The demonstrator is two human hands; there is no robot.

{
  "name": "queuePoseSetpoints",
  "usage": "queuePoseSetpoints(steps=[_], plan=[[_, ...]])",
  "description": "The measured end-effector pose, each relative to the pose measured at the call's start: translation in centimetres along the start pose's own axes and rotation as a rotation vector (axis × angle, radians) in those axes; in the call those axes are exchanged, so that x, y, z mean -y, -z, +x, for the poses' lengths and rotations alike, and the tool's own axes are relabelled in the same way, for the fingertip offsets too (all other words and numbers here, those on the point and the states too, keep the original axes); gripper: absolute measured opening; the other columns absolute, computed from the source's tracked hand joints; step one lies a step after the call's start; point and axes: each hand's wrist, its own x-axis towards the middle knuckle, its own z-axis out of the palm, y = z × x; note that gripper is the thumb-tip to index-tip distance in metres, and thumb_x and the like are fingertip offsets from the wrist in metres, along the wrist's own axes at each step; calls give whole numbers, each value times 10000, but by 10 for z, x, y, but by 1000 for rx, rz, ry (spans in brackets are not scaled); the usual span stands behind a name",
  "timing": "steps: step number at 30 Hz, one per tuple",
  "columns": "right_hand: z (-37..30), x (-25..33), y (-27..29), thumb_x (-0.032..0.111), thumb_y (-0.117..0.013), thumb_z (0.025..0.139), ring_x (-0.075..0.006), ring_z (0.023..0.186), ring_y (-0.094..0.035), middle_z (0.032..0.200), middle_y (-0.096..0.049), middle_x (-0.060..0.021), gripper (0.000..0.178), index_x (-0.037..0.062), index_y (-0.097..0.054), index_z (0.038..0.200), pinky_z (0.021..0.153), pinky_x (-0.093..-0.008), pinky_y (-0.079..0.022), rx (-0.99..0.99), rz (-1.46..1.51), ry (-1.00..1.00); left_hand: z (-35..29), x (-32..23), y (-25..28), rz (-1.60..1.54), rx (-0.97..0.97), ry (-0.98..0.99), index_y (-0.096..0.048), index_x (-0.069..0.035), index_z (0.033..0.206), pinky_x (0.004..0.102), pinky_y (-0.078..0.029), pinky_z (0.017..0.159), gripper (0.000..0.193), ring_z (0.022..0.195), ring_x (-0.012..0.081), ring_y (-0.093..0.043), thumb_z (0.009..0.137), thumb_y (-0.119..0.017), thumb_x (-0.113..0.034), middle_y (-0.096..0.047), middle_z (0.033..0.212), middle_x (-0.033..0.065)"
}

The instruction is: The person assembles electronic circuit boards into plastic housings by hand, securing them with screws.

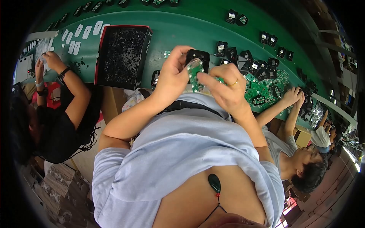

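My left hand (172, 76) is closed round a black plastic housing (198, 55), held over the near edge of the table. In front of the housing's open side is a green circuit board (194, 71), tilted and partly shiny, between my two hands. My right hand (228, 86) pinches at the board's edge with thumb and forefinger. A further bit of green board (219, 79) shows among my right fingers, mostly hidden by them.
Left of my hands stands a red-rimmed box (147, 49) of small black parts, with white plates (87, 32) beyond. Rightward lie black housings (254, 64) and a heap of green boards (266, 89). Co-workers' hands (55, 62) (292, 97) work on both sides. Housings line the green belt (243, 19).
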Motion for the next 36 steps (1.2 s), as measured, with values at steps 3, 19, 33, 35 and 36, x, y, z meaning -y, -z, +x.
queuePoseSetpoints(steps=[3, 19, 33, 35, 36], plan=[[2, -7, 0, 31, -658, 611, -201, 635, -517, 756, -548, -52, 244, 72, -640, 851, 513, -302, -429, -89, -6, -83, -4, -10, 0, -372, -22, 191, -423, -9, 1178, 237, -449, 760, 352, 888, 103, -544, 858, -557, -72, -578, 992, 79], [19, -6, -6, 23, -619, 578, -195, 624, -494, 722, -509, -35, 295, 52, -593, 871, 496, -293, -425, 33, -158, -104, 3, -10, -1, 37, -27, -84, -393, -6, 1215, 283, -458, 844, 492, 1032, 171, -517, 795, -638, -77, -512, 1130, 89], [2, -70, -37, 148, -692, 747, -110, 661, -516, 801, -534, -47, 346, 44, -529, 1034, 523, -235, -414, -125, 370, -755, 81, 38, 16, 144, -139, -68, -487, 9, 1102, 208, -421, 667, 263, 766, 71, -524, 844, -529, -16, -583, 892, 43], [-6, -115, -47, 186, -652, 790, -130, 625, -524, 767, -545, -58, 306, 34, -533, 1027, 521, -248, -419, -162, 161, -873, 122, 56, 27, 226, -196, -121, -519, 18, 1055, 238, -443, 634, 253, 708, 101, -550, 813, -569, -37, -610, 834, 64], [-11, -142, -52, 220, -628, 810, -167, 604, -526, 730, -549, -72, 304, 31, -533, 1028, 525, -279, -430, -191, 24, -915, 150, 74, 35, 340, -258, -148, -536, 24, 1028, 268, -456, 639, 268, 704, 141, -574, 796, -600, -95, -627, 836, 102]])
